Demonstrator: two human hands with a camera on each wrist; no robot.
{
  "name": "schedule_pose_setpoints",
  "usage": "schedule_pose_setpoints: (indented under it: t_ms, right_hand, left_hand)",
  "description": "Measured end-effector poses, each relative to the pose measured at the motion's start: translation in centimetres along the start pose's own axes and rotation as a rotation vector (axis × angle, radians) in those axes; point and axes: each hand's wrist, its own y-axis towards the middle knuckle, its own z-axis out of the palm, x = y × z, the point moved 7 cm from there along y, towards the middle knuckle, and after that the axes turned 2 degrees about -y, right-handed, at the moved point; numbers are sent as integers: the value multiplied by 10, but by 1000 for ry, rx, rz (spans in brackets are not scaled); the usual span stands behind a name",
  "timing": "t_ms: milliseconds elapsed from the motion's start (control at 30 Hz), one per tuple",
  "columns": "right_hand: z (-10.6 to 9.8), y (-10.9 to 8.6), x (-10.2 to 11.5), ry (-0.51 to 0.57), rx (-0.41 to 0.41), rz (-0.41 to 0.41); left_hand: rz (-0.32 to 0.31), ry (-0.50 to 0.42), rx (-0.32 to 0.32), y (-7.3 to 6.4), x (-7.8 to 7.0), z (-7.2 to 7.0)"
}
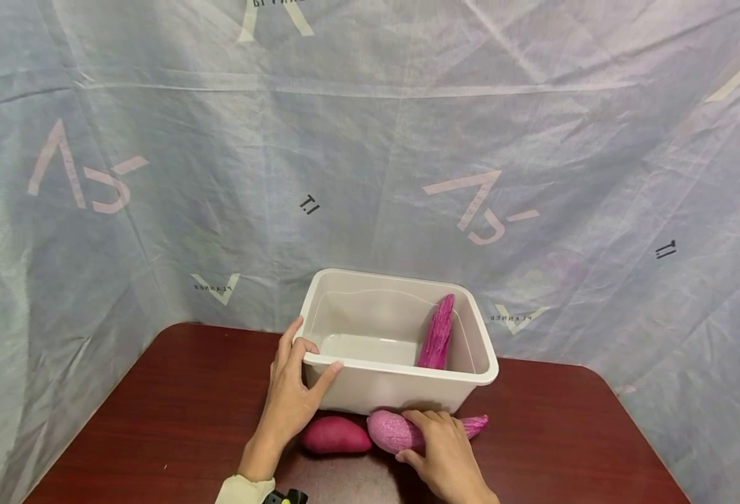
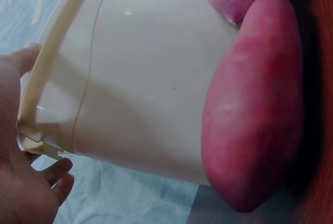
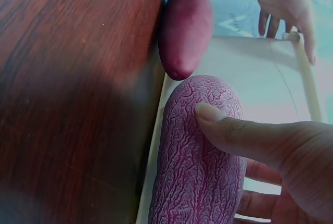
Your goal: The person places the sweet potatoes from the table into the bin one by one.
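Observation:
At its near left corner, the off-white plastic bin [image 1: 382,390] is held by my left hand [image 1: 290,392], thumb on the front rim and fingers along the left side. A wrinkled purple sweet potato [image 3: 200,172] lies along the bin's front, its rounded pale end to the left and its narrow ribbed end to the right. My right hand [image 1: 445,448] grips it around the middle, thumb on the near side, fingers over the far side. Just left of it lies a smooth red sweet potato [image 1: 337,435], below my left wrist. Inside the bin, a long ridged magenta one [image 1: 437,336] leans at the right end.
The dark red wooden table [image 1: 565,434] has rounded far corners. Behind it and at both sides hangs a grey-blue printed cloth [image 1: 370,175]. A black and yellow device [image 1: 286,497] sits at the left sleeve [image 1: 243,488].

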Motion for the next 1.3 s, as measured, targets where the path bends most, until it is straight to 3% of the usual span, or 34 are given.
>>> schedule_pose_setpoints:
  t_ms: [1300]
  right_hand:
    - [-51, -2, 28, -66, -145, -104]
  left_hand:
    - [26, -6, -11, -1, 1, -1]
